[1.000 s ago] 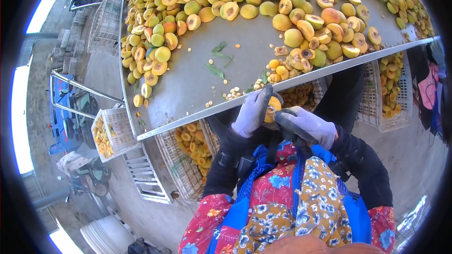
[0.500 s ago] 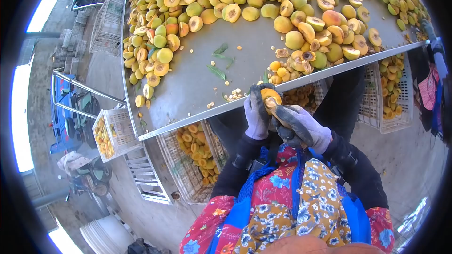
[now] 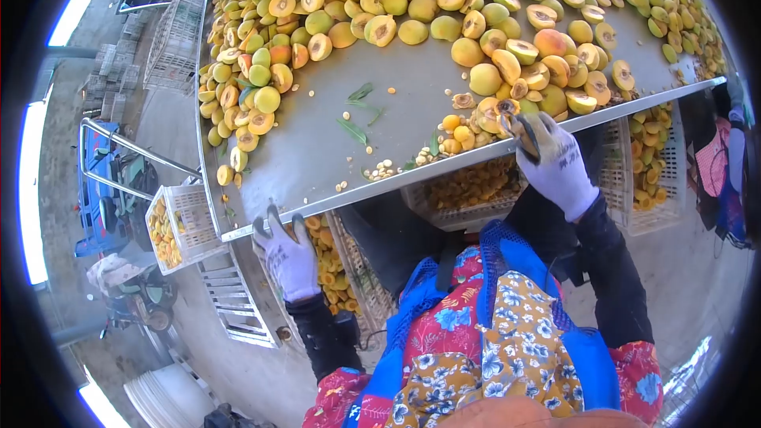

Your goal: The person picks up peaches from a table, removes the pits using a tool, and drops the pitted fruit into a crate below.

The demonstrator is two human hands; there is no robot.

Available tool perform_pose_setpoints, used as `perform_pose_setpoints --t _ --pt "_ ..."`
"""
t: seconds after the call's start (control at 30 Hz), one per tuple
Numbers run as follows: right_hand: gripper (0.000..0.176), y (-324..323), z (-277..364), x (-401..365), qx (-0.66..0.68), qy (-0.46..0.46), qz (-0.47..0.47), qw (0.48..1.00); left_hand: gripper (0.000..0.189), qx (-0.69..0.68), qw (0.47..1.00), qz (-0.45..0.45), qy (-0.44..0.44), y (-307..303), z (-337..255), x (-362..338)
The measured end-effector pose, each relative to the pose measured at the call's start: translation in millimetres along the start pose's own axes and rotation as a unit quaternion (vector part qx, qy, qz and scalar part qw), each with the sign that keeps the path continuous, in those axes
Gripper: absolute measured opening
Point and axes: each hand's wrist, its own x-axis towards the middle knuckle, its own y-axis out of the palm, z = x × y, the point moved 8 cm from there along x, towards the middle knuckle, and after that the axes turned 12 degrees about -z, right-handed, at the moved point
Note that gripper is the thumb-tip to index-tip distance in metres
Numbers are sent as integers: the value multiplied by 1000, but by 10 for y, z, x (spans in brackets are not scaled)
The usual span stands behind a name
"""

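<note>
My left hand (image 3: 287, 260), in a pale glove with dark fingertips, is at the front edge of the metal table (image 3: 317, 119), fingers spread and holding nothing. Below it stands a crate of peach halves (image 3: 337, 273). My right hand (image 3: 555, 160), gloved the same way, is at the table's edge by a small heap of peach pieces (image 3: 485, 115). Its fingers are curled together beside a dark-centred piece; what they hold, if anything, I cannot make out. Whole and cut yellow-green peaches (image 3: 379, 30) pile up behind.
Small pale kernels (image 3: 383, 168) and green leaves (image 3: 353, 131) lie on the table. Under it are a crate of orange scraps (image 3: 476, 190) and another white crate (image 3: 658, 166). To the left stand a fruit-filled crate (image 3: 190, 230) and a metal-railed cart (image 3: 119, 147). Someone's sleeve (image 3: 737, 117) shows far right.
My hands have parted from the peach they held together. The left hand went left, opened and now holds nothing; the right moved up and right to the heap at the table's edge.
</note>
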Motion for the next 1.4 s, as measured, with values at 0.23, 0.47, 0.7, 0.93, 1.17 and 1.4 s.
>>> perform_pose_setpoints --t 0.23,0.47,0.7,0.93,1.17,1.4 --pt "44 485 -321 265 -74 -22 133 988 69 -198 946 191 172 1317 -1647 468" --pt "54 826 -382 518 -76 -2 221 972 77 -270 868 307 284 1082 -2835 194" --pt "53 383 -797 635 320 345 116 875 58 -313 827 320 341 1027 -3382 -66" --pt "40 124 -823 425 486 351 20 800 40 -425 718 425 351 783 -3437 -69" --pt "43 123 -578 313 539 336 -2 772 50 -489 677 404 374 248 -2917 -185" --pt "60 449 -67 92 466 298 139 822 48 -722 607 326 62 419 -2766 -71"
